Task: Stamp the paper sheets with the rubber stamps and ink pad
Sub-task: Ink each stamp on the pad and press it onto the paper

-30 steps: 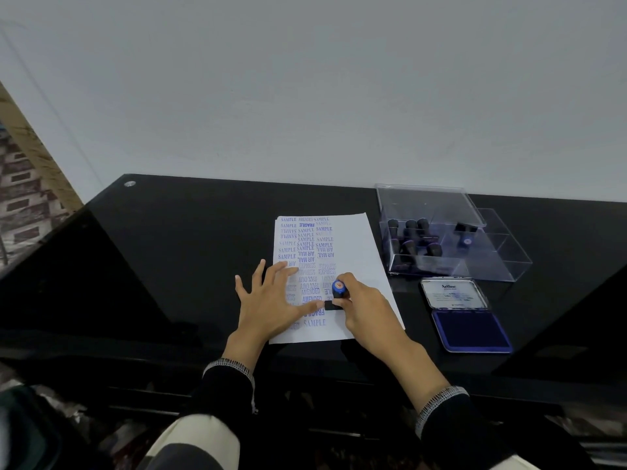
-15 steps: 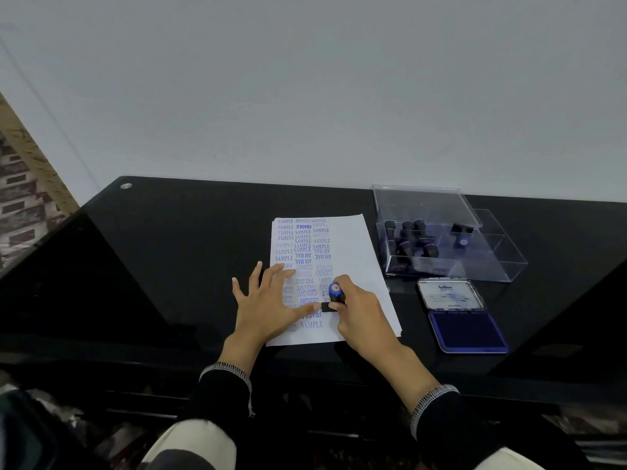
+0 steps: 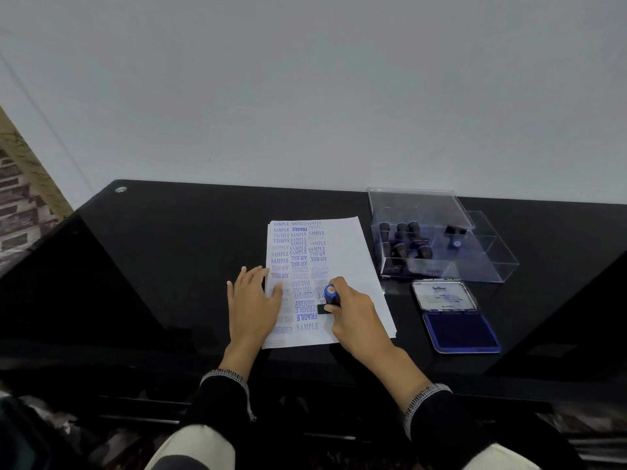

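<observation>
The rubber stamp [image 3: 329,298] stood on the paper sheets [image 3: 342,256], its black base pressed to the lower right part of the top sheet and its blue cap with a red mark facing up. The right hand [image 3: 356,317] gripped it, fingers and thumb curled round the handle, with the wrist lying over the sheets' near right corner. Just left of the stamp ran columns of blue print reading SAMPLE, AIR MAIL, EXPRESS, FAX OUT, AMENDED and FRAGILE, some of it upside down.

The left hand [image 3: 252,301] lay flat and open on the sheets' left edge, fingers straight and slightly spread, partly on the paper and partly on the black table [image 3: 163,266]. It held nothing and was apart from the stamp.

The sheets made a thin stack near the table's front edge. To their right, well apart from the hands, the ink pad [image 3: 461,334] sat open, its blue pad nearest the person and its labelled lid [image 3: 444,295] folded back flat. Behind it stood a clear plastic box [image 3: 488,262] holding more dark-handled stamps [image 3: 403,242], with a clear lid [image 3: 417,205] resting across its left part. A pale wall [image 3: 305,96] rose behind the table.
</observation>
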The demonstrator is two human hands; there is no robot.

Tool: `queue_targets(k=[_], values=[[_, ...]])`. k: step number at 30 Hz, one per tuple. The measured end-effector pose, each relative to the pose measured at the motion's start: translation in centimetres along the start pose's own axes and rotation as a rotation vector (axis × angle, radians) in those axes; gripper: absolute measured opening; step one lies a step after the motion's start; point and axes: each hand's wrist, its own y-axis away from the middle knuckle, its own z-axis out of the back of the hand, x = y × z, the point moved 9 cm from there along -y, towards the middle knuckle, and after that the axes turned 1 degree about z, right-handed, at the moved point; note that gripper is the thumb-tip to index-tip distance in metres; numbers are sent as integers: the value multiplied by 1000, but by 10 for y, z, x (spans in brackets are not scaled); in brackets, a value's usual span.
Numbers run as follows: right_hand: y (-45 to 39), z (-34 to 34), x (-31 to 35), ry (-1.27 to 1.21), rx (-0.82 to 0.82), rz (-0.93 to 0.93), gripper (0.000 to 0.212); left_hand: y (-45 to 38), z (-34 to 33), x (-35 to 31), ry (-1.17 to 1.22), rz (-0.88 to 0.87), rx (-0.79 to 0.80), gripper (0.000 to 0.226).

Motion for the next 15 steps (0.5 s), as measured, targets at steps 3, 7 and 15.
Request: queue_targets(k=[3,7,15], values=[[1,0,1,6,13,0,29,-1,-3,-1,-34,2,20,49],[2,3,4,1,21,10,28,-1,-4,0,-50,1,17,50],[2,1,1,1,13,-2,29,0,-4,0,-72,-3,15,50]])
